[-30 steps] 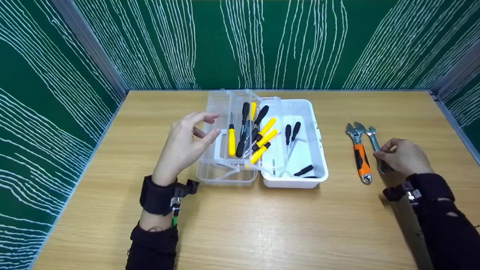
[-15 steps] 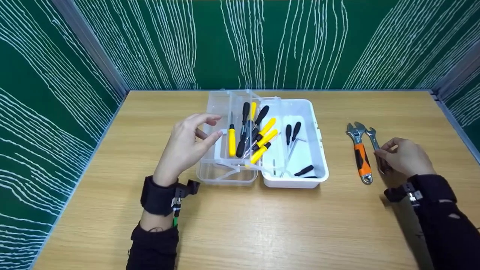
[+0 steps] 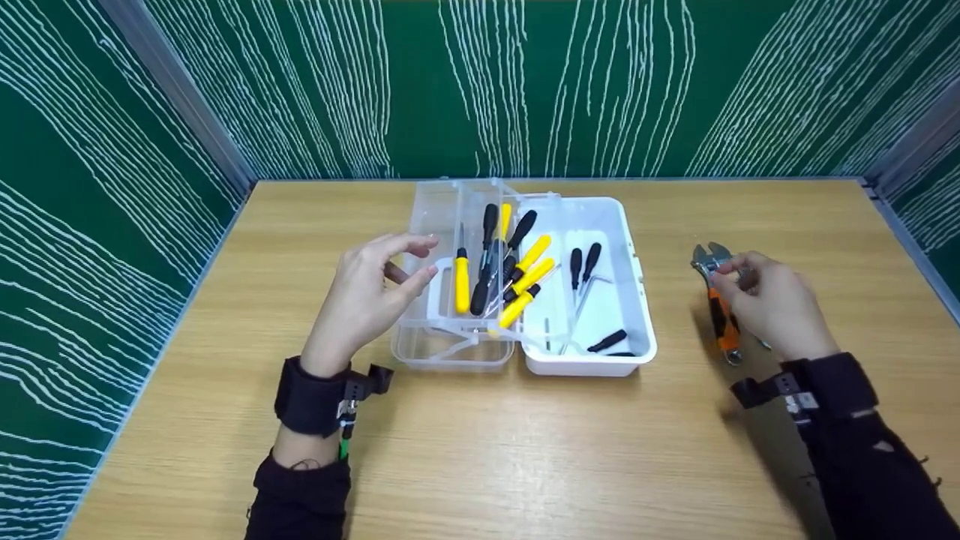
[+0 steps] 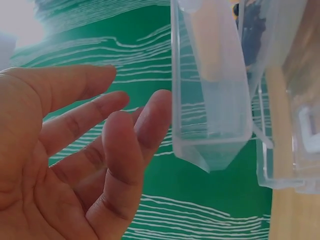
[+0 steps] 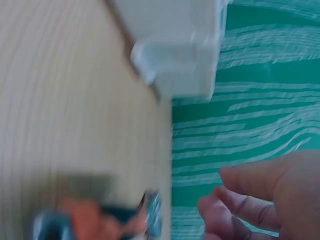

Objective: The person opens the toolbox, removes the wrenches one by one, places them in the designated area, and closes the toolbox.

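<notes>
My left hand [image 3: 369, 296] hovers at the left side of the clear lid-and-tray part [image 3: 435, 210] of a toolbox, fingers bent loosely around air; in the left wrist view its fingertips come close to the clear plastic wall [image 4: 212, 115]. My right hand [image 3: 776, 304] is above an adjustable wrench [image 3: 721, 322] with an orange and black handle, partly covering it. Thumb and fingers of that hand [image 5: 265, 195] appear apart in the right wrist view, holding nothing visible. A smaller wrench [image 3: 763, 344] lies mostly hidden beneath the hand.
The open white toolbox [image 3: 649, 341] stands at mid-table, with black-handled tools [image 3: 592, 262] inside. Its clear tray holds several screwdrivers with yellow [image 3: 462, 285] or black handles [image 3: 490, 225]. A green, white-streaked wall [image 3: 555, 90] borders the table's [image 3: 540, 465] back.
My right hand has lifted off the smaller wrench and moved left over the adjustable wrench. My left hand stays nearly in place.
</notes>
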Demonstrator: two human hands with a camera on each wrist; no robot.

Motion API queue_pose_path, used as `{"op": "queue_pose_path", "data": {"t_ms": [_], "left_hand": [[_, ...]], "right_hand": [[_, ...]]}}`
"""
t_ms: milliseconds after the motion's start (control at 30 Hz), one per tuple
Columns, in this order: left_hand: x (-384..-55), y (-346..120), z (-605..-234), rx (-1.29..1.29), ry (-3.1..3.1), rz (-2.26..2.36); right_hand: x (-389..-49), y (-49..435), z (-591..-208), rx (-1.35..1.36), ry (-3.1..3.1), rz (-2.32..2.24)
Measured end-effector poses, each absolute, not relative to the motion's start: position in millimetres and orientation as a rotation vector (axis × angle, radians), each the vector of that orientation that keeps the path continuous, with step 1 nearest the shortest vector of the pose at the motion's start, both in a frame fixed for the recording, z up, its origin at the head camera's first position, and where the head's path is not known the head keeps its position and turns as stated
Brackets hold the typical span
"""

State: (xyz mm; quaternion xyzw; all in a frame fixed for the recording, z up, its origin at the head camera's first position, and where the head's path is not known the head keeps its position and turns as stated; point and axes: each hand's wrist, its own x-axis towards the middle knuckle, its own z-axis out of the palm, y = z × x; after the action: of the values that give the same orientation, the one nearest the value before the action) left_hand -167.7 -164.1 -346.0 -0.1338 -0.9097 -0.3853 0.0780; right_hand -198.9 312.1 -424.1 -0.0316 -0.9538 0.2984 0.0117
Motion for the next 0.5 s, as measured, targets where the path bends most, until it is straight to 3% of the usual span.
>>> {"op": "queue_pose_path", "data": {"t_ms": [500], "left_hand": [[-153,-186,-365,-0.354,-2.607,-1.146]], "right_hand": [[-194,240,-427,0.206,-2.818,1.09]]}}
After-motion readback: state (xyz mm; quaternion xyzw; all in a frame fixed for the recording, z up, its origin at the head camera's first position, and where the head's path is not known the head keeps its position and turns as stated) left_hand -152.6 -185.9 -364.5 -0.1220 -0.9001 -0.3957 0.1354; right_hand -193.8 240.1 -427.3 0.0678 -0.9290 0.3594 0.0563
